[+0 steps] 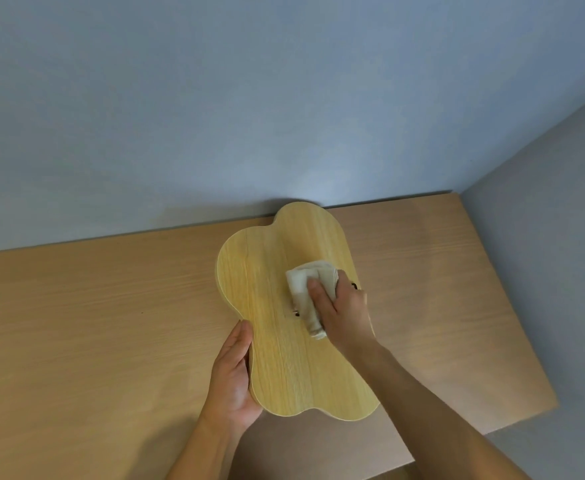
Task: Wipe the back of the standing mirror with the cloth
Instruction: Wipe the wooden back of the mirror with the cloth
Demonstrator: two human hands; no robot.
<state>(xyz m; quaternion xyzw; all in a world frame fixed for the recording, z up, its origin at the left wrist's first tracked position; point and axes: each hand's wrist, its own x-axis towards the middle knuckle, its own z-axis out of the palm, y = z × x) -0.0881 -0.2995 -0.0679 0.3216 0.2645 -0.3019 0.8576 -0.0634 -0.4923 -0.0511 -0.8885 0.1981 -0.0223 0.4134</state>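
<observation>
The standing mirror [284, 358] shows its light wooden back, a wavy cloud-like outline, facing up over the table. My left hand [235, 375] grips its lower left edge, thumb on the rim. My right hand [343, 310] presses a bunched cream cloth [306, 289] flat against the middle of the wooden back. A small dark fitting of the mirror's stand [354, 285] peeks out by my right knuckles and below the cloth. The glass side is hidden.
A wooden table [93, 323] spans the view, its right edge [526, 341] dropping off to grey floor. A pale blue-grey wall [249, 98] stands right behind the table, close to the mirror's top.
</observation>
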